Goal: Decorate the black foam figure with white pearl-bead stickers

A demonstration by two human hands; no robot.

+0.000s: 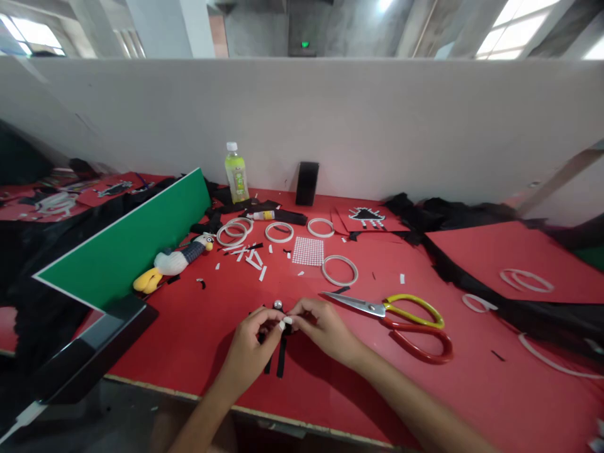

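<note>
Left hand (257,340), right hand (325,327) close together, fingertips (282,325) pinched; forearms (401,391) angled inward

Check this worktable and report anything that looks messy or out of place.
Loose white strips lie jumbled beyond the left hand, unlike the neat grid of white dots nearby. The plush bird also seems odd here, lying beside the green board.

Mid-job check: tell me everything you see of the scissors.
The scissors lie flat on the red tabletop, to the right of the right hand and not held. Silver, metal-looking blades taper to a point, aimed leftward, and look closed. Two large, smooth loop handles extend right: the yellow loop is farther from the person, the red loop nearer. A small black strip lies by the blades; whether they touch is unclear.
</note>
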